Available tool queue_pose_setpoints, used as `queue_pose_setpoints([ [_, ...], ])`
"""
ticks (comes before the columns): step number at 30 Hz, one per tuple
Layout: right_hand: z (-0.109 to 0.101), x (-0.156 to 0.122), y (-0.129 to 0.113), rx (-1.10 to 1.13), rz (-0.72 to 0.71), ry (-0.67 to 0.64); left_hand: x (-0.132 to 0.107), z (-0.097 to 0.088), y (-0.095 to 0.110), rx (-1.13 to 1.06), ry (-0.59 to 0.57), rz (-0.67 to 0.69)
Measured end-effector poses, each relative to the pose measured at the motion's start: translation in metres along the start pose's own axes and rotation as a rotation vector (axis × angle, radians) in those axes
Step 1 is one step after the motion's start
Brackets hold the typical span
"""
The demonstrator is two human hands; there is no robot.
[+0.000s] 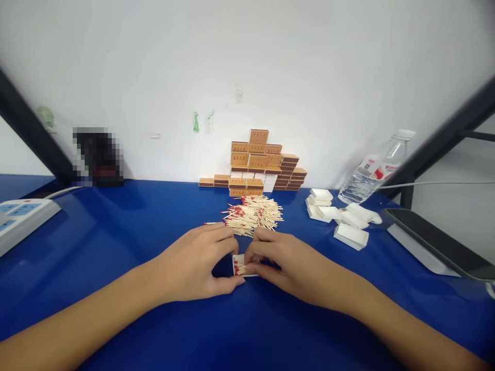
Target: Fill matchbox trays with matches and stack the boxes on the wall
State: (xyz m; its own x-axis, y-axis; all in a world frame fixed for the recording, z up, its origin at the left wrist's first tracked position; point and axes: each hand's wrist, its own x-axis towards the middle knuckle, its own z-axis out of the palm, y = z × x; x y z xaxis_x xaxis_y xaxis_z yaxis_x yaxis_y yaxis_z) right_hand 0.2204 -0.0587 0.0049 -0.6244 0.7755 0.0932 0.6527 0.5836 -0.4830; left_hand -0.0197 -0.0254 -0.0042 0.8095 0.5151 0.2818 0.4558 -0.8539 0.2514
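Observation:
A small white matchbox tray with red-tipped matches in it lies on the blue table in front of me. My left hand grips the tray's left end, thumb at the near side and fingers at the far side. Bent over the right part of the tray, my right hand has its thumb and fingers pressed together on the matches. Those fingers hide much of the tray's inside. Just beyond both hands is a heap of loose matches, many with red heads showing.
Stacked matchboxes stand against the wall behind the heap. Several empty white trays lie to the right, near a tilted water bottle and a dark phone. A power strip sits at the left edge.

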Motion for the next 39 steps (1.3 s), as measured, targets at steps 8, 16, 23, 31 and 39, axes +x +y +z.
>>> queue_pose_setpoints([
  [8,-0.003,-0.004,0.0,-0.004,0.024,-0.023,-0.001,0.001,-0.002,0.005,-0.016,-0.008],
  [16,-0.009,-0.004,0.001,-0.055,0.037,-0.031,-0.001,0.002,-0.002,0.04,-0.021,-0.006],
  [23,-0.008,0.001,0.012,-0.042,0.012,0.111,-0.001,0.002,-0.003,0.022,-0.027,-0.02],
  [31,0.004,0.019,0.032,-0.132,0.146,0.238,-0.001,-0.001,-0.003,0.022,-0.038,-0.016],
  [39,-0.005,0.012,0.032,-0.11,0.152,0.197,0.0,-0.001,-0.007,0.034,-0.028,-0.032],
])
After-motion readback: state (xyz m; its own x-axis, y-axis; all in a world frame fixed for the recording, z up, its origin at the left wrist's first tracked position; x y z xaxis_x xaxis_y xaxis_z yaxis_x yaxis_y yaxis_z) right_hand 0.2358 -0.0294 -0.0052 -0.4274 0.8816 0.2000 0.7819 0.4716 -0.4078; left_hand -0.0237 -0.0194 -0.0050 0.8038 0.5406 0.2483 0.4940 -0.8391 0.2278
